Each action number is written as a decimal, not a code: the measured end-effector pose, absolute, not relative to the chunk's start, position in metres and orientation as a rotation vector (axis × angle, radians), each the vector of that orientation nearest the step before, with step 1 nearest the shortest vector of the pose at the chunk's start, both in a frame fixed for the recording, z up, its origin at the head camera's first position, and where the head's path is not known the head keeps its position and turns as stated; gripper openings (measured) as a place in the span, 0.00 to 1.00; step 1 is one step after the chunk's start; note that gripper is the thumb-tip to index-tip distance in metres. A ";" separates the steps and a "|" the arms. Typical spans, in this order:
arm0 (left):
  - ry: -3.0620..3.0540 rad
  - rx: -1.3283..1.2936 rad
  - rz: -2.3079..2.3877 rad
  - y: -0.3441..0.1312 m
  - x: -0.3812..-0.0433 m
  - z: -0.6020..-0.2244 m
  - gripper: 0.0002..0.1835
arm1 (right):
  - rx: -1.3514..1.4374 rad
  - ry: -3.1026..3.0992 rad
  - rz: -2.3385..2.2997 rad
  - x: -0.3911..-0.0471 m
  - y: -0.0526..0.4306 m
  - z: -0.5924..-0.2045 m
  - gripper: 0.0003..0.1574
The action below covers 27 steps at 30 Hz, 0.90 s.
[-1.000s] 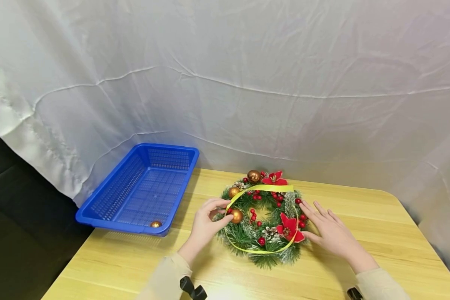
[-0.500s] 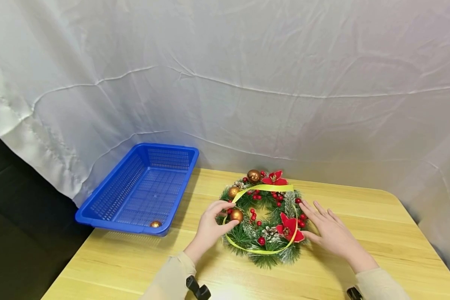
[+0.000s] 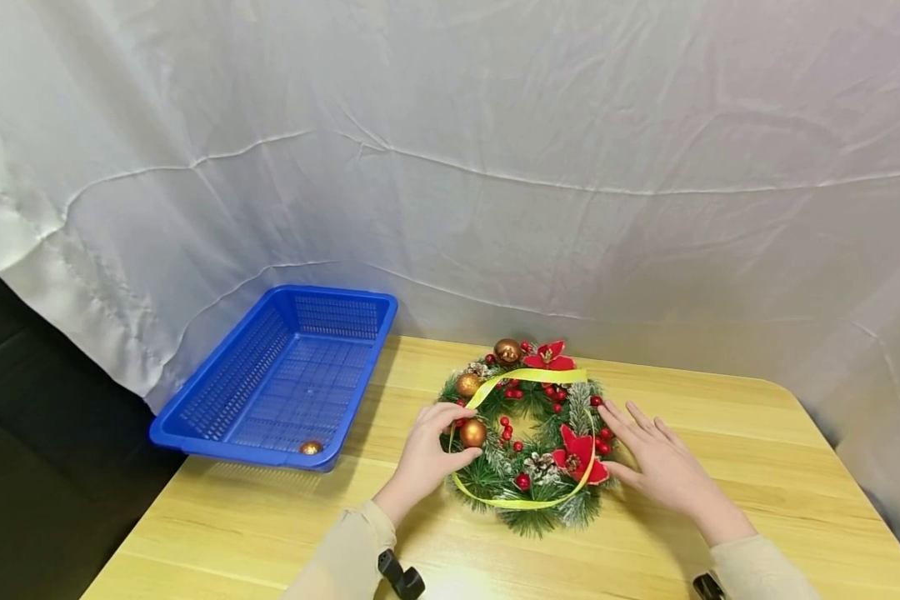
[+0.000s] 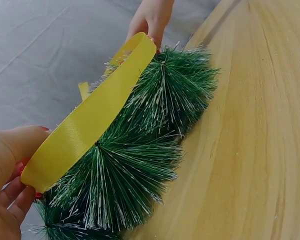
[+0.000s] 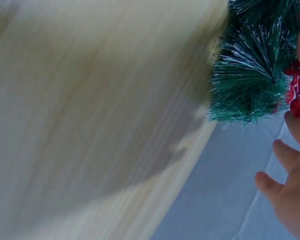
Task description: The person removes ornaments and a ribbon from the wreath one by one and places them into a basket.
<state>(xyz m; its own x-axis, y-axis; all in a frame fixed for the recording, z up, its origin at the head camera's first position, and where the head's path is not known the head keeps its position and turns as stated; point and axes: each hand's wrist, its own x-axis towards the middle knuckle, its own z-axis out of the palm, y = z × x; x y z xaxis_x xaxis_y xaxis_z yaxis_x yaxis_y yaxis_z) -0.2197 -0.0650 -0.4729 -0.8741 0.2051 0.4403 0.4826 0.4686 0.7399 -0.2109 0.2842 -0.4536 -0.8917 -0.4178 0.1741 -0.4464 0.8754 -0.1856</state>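
A round green artificial-pine wreath [image 3: 525, 521] with red fabric flowers [image 3: 581, 457] is laid flat on the pale wooden surface [image 3: 757, 467], with a loop of yellow satin ribbon [image 3: 547, 377] over it. The ribbon is gripped by the curled left hand [image 3: 423, 450], just beside a shiny copper-gold ball [image 3: 472, 432]. The wreath's right edge is touched by the spread fingers of the right hand [image 3: 667, 471]. To the left, another copper-gold ball [image 3: 311, 447] is contained in a blue plastic basket [image 3: 255, 456].

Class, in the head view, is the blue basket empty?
No, one copper-coloured ball lies in the near right corner of the blue basket.
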 end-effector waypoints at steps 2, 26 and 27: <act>-2.430 -0.589 -1.361 -0.065 -0.220 -0.473 0.27 | 0.680 -2.912 0.334 -0.211 0.284 -0.454 0.51; -2.240 -0.555 -1.645 -0.063 -0.218 -0.453 0.24 | 0.667 -2.949 0.343 -0.213 0.285 -0.455 0.52; -2.226 -0.555 -1.680 -0.064 -0.215 -0.447 0.24 | 0.668 -2.949 0.342 -0.213 0.285 -0.455 0.52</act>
